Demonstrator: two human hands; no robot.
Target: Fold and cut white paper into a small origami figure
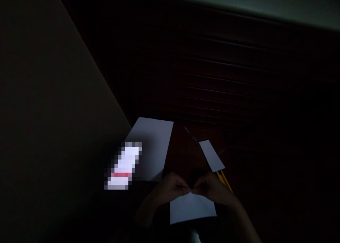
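The scene is very dark. My left hand [170, 188] and my right hand [211, 187] meet at their fingertips over the top edge of a white sheet of paper [192, 209] that lies near the bottom of the view. Both pinch that paper at its upper middle point, where it seems folded. The sheet rests on a dark wooden surface [239, 101].
A larger white sheet [155, 144] lies left of the hands, with a lit, blurred phone screen [123, 167] on its left side. A small white paper strip [211, 155] lies right of centre, over yellow pencils [224, 179]. A dark pen [191, 134] lies behind. A wall fills the left.
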